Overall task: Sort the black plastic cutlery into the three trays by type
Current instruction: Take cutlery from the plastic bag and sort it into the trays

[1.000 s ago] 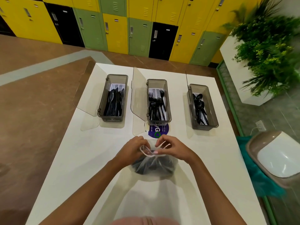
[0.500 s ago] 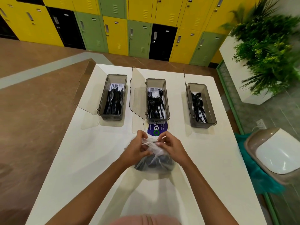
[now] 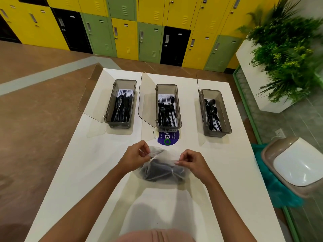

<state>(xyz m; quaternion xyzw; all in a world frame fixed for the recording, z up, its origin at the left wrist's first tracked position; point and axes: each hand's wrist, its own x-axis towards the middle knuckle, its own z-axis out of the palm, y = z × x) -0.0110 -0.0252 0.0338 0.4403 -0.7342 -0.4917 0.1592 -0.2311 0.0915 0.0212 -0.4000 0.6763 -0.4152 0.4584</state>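
Hands have drawn apart, stretching the bag (image 3: 161,169) mouth open.
Left hand (image 3: 135,157) and right hand (image 3: 191,162) each pinch its rim; cutlery is probably reachable now.

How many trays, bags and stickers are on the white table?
Trays: 3
Plastic bag: 1
Round sticker: 1
Total: 5

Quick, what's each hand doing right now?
Left hand: pinching the bag rim.
Right hand: pinching the bag rim too, on the other side.
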